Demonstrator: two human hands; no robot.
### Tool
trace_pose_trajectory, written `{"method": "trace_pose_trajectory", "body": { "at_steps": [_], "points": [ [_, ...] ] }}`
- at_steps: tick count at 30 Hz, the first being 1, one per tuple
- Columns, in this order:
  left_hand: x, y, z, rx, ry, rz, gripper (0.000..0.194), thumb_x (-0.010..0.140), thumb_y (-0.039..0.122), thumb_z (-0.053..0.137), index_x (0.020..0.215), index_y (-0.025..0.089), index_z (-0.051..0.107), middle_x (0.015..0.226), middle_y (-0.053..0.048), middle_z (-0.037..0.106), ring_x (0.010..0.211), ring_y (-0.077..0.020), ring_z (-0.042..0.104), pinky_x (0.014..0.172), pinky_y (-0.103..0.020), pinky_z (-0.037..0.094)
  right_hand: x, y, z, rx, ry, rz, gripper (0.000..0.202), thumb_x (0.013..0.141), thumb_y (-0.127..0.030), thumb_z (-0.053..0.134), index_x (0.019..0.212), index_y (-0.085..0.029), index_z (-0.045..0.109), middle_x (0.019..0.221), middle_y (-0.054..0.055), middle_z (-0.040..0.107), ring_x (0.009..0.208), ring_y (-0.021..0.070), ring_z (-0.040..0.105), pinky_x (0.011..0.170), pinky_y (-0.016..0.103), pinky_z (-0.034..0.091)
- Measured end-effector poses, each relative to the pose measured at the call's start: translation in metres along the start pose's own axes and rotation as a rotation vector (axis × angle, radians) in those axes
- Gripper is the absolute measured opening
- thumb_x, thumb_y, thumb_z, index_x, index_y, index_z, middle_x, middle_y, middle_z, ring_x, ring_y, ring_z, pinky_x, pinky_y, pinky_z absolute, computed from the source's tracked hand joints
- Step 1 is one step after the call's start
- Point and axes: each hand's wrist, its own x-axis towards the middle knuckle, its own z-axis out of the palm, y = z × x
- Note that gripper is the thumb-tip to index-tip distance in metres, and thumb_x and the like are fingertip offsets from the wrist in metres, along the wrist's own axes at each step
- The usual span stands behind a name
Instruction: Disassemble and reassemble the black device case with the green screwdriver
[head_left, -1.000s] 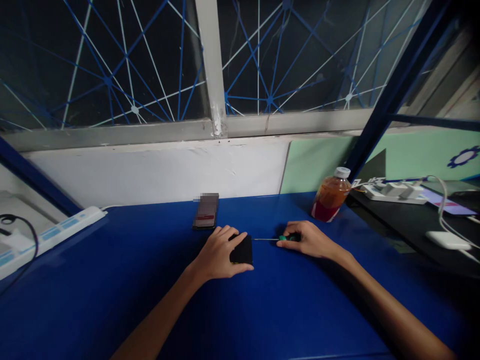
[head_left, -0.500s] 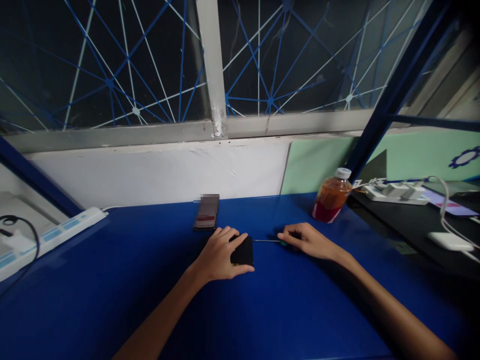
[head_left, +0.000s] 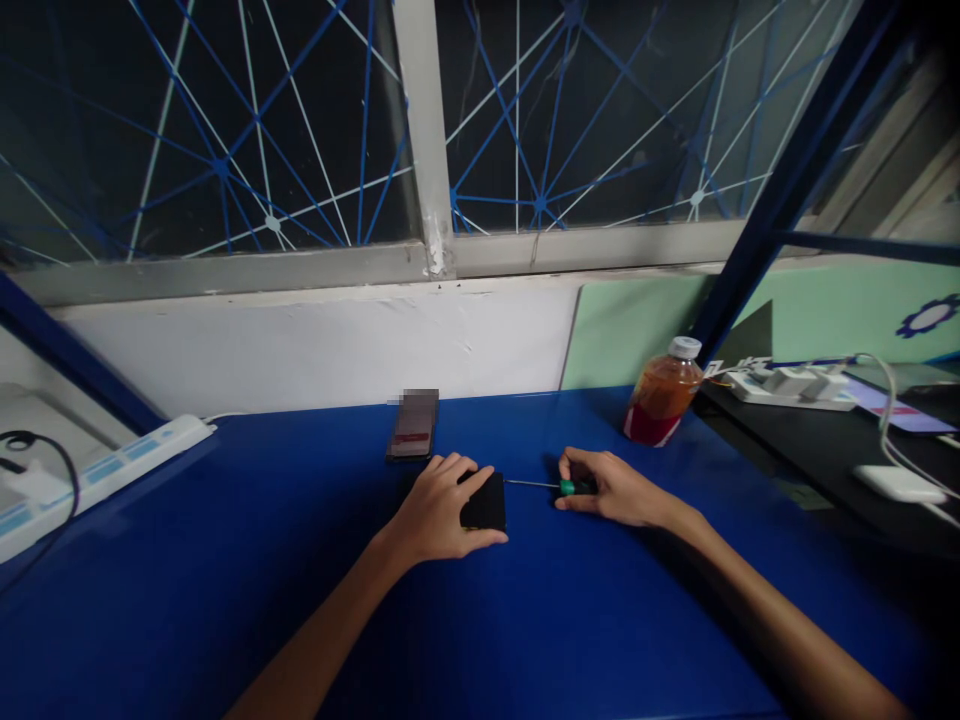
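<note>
My left hand [head_left: 444, 508] is closed over a flat black box-like object [head_left: 486, 504] on the blue table, thumb along its near edge and fingers across its far side. Much of that object is hidden under the palm, and its exact kind does not show. My right hand [head_left: 609, 487] has its fingers curled round the handle of a screwdriver [head_left: 567, 487], green at the front and dark behind. The thin metal shaft lies level and points left, its tip at the right edge of the black object. Whether the tip sits in a screw is too small to tell.
Beyond my left hand a phone [head_left: 414, 425] lies on the blue table [head_left: 315, 620]. A bottle of orange drink [head_left: 663, 392] stands at the back right. Power strips lie at the left [head_left: 112, 475] and right [head_left: 795, 386], near a white charger [head_left: 900, 484]. Windows rise behind.
My right hand's thumb and forefinger have spread apart round the screwdriver handle, so its green front now shows. My left hand and the black object stay where they were.
</note>
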Motion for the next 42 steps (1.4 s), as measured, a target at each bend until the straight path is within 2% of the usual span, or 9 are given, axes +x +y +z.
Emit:
{"method": "trace_pose_trajectory", "body": {
  "at_steps": [7, 12, 17, 20, 25, 31, 36, 42],
  "points": [
    [-0.001, -0.001, 0.0, 0.003, 0.004, 0.005, 0.073, 0.074, 0.067, 0.058, 0.128, 0.018, 0.05, 0.106, -0.012, 0.058, 0.095, -0.0285, 0.053, 0.079, -0.045, 0.042, 0.0, -0.005, -0.002, -0.088, 0.02, 0.004, 0.039, 0.089, -0.053, 0.045, 0.079, -0.02, 0.062, 0.061, 0.0, 0.06, 0.054, 0.0132, 0.05, 0.054, 0.026, 0.032],
    [0.0, -0.002, 0.0, 0.0, 0.015, 0.01, 0.073, 0.074, 0.067, 0.057, 0.127, 0.018, 0.05, 0.106, -0.012, 0.059, 0.094, -0.0289, 0.053, 0.079, -0.046, 0.043, 0.002, 0.001, -0.002, -0.124, 0.048, -0.028, 0.04, 0.08, -0.058, 0.057, 0.072, -0.02, 0.062, 0.073, 0.002, 0.063, 0.061, 0.0141, 0.053, 0.055, 0.025, 0.033],
    [-0.001, -0.001, 0.001, 0.0, 0.007, -0.002, 0.074, 0.073, 0.067, 0.058, 0.127, 0.016, 0.051, 0.106, -0.013, 0.059, 0.095, -0.0288, 0.053, 0.079, -0.045, 0.043, 0.003, 0.006, 0.004, -0.163, 0.082, 0.005, 0.035, 0.075, -0.055, 0.065, 0.078, -0.021, 0.056, 0.064, -0.002, 0.059, 0.055, 0.0129, 0.05, 0.053, 0.024, 0.031],
    [-0.001, -0.001, 0.0, 0.001, 0.012, -0.003, 0.074, 0.073, 0.067, 0.059, 0.126, 0.015, 0.052, 0.105, -0.012, 0.059, 0.094, -0.0284, 0.053, 0.079, -0.044, 0.043, 0.003, 0.005, 0.008, -0.194, 0.095, 0.007, 0.035, 0.076, -0.055, 0.063, 0.078, -0.021, 0.055, 0.059, -0.003, 0.057, 0.052, 0.013, 0.049, 0.052, 0.024, 0.03],
    [-0.001, -0.001, 0.0, -0.001, 0.03, 0.003, 0.073, 0.074, 0.068, 0.057, 0.126, 0.017, 0.052, 0.105, -0.012, 0.059, 0.094, -0.0285, 0.053, 0.08, -0.045, 0.043, 0.002, 0.0, 0.004, -0.181, 0.123, 0.006, 0.032, 0.088, -0.051, 0.048, 0.081, -0.021, 0.058, 0.057, -0.001, 0.058, 0.05, 0.0132, 0.049, 0.052, 0.025, 0.031],
    [-0.001, -0.002, 0.001, 0.005, 0.012, -0.006, 0.074, 0.073, 0.067, 0.059, 0.126, 0.016, 0.052, 0.105, -0.013, 0.059, 0.095, -0.0286, 0.053, 0.08, -0.045, 0.043, 0.003, 0.0, -0.001, -0.139, 0.112, -0.045, 0.038, 0.08, -0.055, 0.059, 0.07, -0.019, 0.063, 0.073, 0.003, 0.063, 0.06, 0.0141, 0.053, 0.056, 0.025, 0.034],
    [-0.002, -0.002, 0.002, 0.001, 0.014, 0.001, 0.073, 0.074, 0.068, 0.057, 0.127, 0.017, 0.051, 0.105, -0.012, 0.059, 0.095, -0.0286, 0.052, 0.08, -0.046, 0.043, 0.004, 0.006, 0.004, -0.129, 0.137, -0.023, 0.035, 0.073, -0.054, 0.067, 0.076, -0.02, 0.058, 0.07, -0.001, 0.062, 0.058, 0.0133, 0.051, 0.055, 0.024, 0.033],
    [-0.002, -0.003, 0.003, 0.0, 0.022, 0.001, 0.074, 0.073, 0.068, 0.057, 0.127, 0.018, 0.051, 0.105, -0.012, 0.059, 0.094, -0.0284, 0.053, 0.079, -0.046, 0.043, 0.003, 0.002, 0.009, -0.199, 0.113, 0.01, 0.034, 0.078, -0.054, 0.061, 0.077, -0.021, 0.056, 0.059, -0.003, 0.057, 0.051, 0.0129, 0.048, 0.051, 0.024, 0.029]
  ]
}}
